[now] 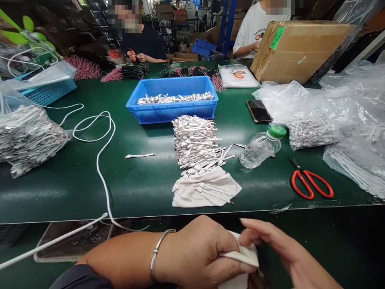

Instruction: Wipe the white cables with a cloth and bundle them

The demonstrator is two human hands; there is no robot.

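My left hand (201, 253), with a silver bangle at the wrist, is closed around a folded white cloth (248, 257) below the table's front edge. Fingers of my right hand (279, 245) are apart at the cloth's right side, one tip close against it; its lower part is slightly blurred. Whether anything lies inside the folds is hidden. On the table ahead, a few short white cables (213, 192) rest on a second off-white cloth (186, 194). Behind it lies a thick pile of similar cables (195, 140), and one single cable (140, 155) lies to the left.
A blue bin (174, 112) of cables stands behind the pile. At right are a bottle (255, 150), red-handled scissors (309, 182), a phone (258, 111), bagged cables (313, 128) and a carton (303, 52). A white cord (100, 168) crosses the left side. Two people sit opposite.
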